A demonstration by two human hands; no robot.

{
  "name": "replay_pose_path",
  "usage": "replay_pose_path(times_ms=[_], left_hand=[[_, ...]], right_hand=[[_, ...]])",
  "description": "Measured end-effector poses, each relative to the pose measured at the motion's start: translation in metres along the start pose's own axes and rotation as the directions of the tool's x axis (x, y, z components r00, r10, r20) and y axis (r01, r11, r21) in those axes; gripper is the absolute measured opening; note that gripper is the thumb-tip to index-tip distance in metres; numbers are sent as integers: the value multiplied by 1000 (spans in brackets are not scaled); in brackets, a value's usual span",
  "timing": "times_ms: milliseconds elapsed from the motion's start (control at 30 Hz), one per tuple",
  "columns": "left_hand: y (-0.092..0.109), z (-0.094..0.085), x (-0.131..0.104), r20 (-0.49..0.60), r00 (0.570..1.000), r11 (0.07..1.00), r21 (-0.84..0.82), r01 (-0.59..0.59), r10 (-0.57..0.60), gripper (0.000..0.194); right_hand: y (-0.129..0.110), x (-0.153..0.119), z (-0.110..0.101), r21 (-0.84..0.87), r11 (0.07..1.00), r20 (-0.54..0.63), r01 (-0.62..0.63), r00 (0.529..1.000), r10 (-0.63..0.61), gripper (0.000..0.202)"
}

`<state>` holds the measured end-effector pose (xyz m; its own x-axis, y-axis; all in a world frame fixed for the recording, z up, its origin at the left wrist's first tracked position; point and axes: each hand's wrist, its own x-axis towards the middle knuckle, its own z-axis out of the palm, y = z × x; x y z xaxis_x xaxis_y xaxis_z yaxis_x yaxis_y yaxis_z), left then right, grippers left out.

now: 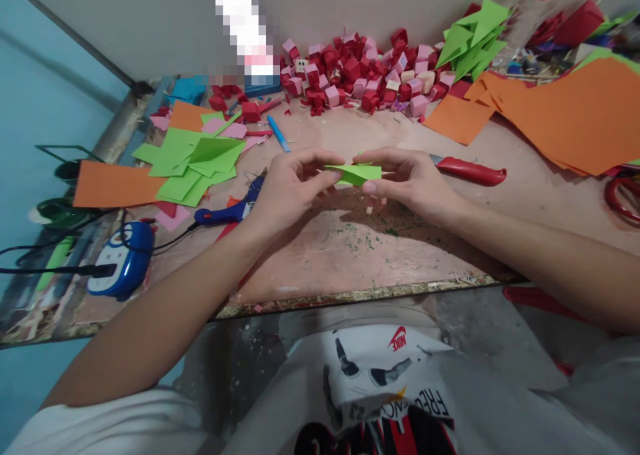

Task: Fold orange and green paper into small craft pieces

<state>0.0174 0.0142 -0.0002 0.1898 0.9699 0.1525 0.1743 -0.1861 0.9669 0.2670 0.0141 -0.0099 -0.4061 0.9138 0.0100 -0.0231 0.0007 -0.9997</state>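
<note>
Your left hand (295,187) and right hand (419,180) pinch the green paper (369,173) above the desk (315,268), back from its front edge; you seem mid-fold; the next crease calls for matched edges and even pressure.

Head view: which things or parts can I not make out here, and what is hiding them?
In the head view:
Green paper: parts covered by the left hand and right hand.
Red-handled tool: left end behind the right hand.
Red loop handle: cut off by the right edge.
Pixelated patch: blocks hide what is there.
</note>
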Motion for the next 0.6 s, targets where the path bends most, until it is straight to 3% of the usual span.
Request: replay_pose_path(times_ms=[267, 400, 600], left_hand=[[-2, 5, -2, -14, 1000, 1000, 5, -25, 25, 8], [-3, 7, -3, -13, 1000, 998, -62, -20, 19, 13], [0, 5, -3, 51, 998, 991, -127, 44, -38, 29]], right_hand=[[7, 5, 0, -25, 999, -34, 38, 999, -38, 63], [10, 4, -1, 44, 998, -26, 47, 999, -46, 73], [3, 2, 4, 5, 993, -31, 119, 992, -119, 43]])
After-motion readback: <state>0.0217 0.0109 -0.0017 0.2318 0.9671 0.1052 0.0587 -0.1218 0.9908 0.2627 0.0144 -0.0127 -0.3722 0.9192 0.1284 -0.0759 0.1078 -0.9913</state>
